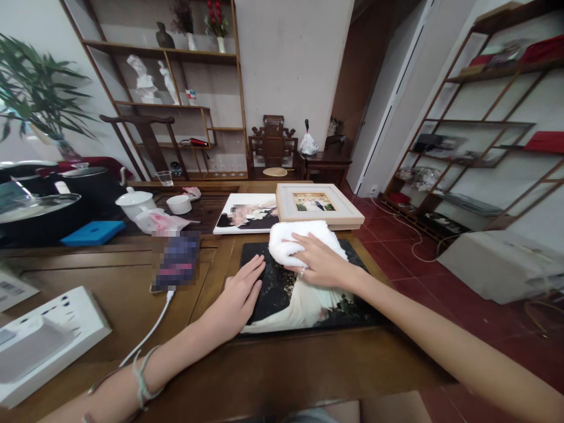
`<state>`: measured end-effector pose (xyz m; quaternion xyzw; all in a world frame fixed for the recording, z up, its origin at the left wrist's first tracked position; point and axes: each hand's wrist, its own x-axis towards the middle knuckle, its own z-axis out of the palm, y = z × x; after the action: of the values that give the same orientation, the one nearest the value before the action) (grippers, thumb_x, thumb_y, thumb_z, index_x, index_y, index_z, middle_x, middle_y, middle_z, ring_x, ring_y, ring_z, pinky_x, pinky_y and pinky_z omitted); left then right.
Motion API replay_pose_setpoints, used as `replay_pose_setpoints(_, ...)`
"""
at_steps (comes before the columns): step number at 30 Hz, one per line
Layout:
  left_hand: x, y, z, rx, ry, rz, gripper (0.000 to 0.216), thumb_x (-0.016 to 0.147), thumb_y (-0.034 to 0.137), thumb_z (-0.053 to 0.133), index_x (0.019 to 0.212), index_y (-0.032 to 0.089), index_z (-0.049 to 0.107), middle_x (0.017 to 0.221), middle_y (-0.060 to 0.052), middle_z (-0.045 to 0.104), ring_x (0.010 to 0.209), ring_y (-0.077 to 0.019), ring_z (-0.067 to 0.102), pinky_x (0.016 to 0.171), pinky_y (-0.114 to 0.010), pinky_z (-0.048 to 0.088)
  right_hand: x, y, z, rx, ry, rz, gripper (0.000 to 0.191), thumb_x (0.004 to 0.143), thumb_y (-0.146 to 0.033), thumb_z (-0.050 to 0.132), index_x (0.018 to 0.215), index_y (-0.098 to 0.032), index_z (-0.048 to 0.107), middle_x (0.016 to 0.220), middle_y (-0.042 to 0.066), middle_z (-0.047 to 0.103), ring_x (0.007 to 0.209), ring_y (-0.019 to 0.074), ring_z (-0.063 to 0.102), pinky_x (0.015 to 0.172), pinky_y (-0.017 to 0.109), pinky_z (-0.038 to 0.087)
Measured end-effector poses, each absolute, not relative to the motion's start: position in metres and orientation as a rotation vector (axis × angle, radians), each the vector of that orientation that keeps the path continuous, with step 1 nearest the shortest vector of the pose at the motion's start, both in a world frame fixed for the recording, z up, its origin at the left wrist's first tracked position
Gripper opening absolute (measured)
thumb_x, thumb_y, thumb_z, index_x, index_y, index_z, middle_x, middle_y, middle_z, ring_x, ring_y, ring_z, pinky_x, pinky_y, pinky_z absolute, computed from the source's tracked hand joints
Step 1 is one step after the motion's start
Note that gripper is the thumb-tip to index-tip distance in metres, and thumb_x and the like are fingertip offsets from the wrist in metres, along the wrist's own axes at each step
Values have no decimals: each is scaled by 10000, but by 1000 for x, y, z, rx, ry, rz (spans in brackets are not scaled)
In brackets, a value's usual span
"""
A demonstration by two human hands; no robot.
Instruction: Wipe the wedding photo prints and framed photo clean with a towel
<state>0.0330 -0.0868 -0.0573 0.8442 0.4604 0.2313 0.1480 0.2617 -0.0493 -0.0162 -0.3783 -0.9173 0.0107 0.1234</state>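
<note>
A large dark photo panel [304,302] with a pale flowing dress on it lies flat on the wooden table. My left hand [240,294] rests along its left edge, fingers stretched out and holding nothing. On the panel's upper part lies a thick, folded white towel [282,242]. My right hand [324,261], with a ring on one finger, grips this towel from above and presses it on the panel. The towel and my right forearm hide part of the picture.
Behind the panel lie a white-edged photo print [253,220] and a pale picture frame [348,214]. To the left are a phone [176,261] on a white cable, a blue box [93,232], a lidded white teapot [134,202] and a white power strip [83,317].
</note>
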Motion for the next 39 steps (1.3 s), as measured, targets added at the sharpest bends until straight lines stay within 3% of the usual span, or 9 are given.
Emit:
replay_pose_setpoints(6,32,-85,-60,2430,1306,714,445,931,259,305,1324,118,457,1431,-130,412,1346,-234,334,1087,-466,309,253,-82,-18,-1110,-2717,54,282,846,-241,514,1058,-150,676,1417,122,414,1345,353,247,1061,598,175)
replay_pose_setpoints(13,33,-85,-58,2438,1327,640,447,926,226,282,1314,97,463,1449,-140,377,1347,-241,330,1079,-481,316,255,-176,-19,-1010,-2854,240,234,762,-287,588,935,-185,707,1508,88,236,1374,394,56,1070,634,17)
replay_pose_setpoints(20,32,-86,-60,2438,1347,633,445,933,242,285,1324,109,451,1456,-129,370,1359,-222,307,1088,-463,300,273,-140,-16,-1254,-2663,213,305,817,-193,496,1071,-200,664,1446,55,381,1368,292,215,1098,552,151)
replay_pose_setpoints(26,34,-89,-55,2352,1341,712,448,943,296,298,1333,131,443,1442,-118,397,1347,-231,332,1092,-470,290,266,-87,-20,-1519,-2486,53,360,894,-267,424,1185,-154,604,1411,116,424,1334,350,269,1035,618,216)
replay_pose_setpoints(33,34,-93,-41,2137,1333,1036,512,958,392,241,1373,126,379,1435,-95,417,1326,-202,372,1114,-399,266,224,-121,-18,-999,-2788,139,258,783,-244,535,960,-172,709,1462,90,350,1365,378,158,1074,618,85)
replay_pose_setpoints(39,34,-95,-40,2170,1353,945,550,956,418,191,1353,105,407,1413,-109,445,1318,-228,385,1101,-414,289,247,-159,-9,-755,-2900,342,369,729,-272,576,1082,-207,661,1474,-5,334,1386,294,133,1125,523,38)
